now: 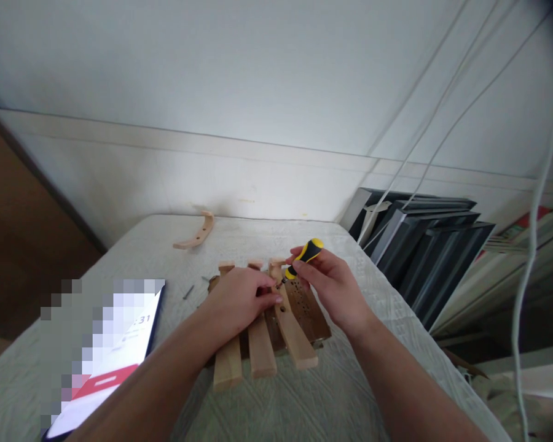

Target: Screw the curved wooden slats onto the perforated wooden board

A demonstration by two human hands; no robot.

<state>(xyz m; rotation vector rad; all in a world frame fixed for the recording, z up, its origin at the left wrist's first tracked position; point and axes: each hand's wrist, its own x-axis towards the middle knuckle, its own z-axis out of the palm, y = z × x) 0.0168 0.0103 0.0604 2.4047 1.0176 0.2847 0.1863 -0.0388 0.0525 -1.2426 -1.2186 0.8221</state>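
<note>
My right hand (335,283) is closed around a yellow-and-black screwdriver (311,250), tilted with its tip down at the rightmost wooden piece (297,344). Beside that tip the fingers of my left hand (239,298) are pinched together on the wood; what they hold, if anything, is too small to make out. The rightmost piece has a dark hole below the fingers. A middle wooden piece (262,353) and a left wooden piece (229,363) lie alongside, partly under my left hand and forearm. All three rest across a brown board (314,310) dotted with small holes.
A curved wooden piece (201,234) with holes lies at the table's back. A metal screw (188,292) lies left of the board. On the left is a lit tablet (141,350), partly pixelated. Dark flat panels (424,245) lean beyond the right edge, with white cables (529,245) hanging there.
</note>
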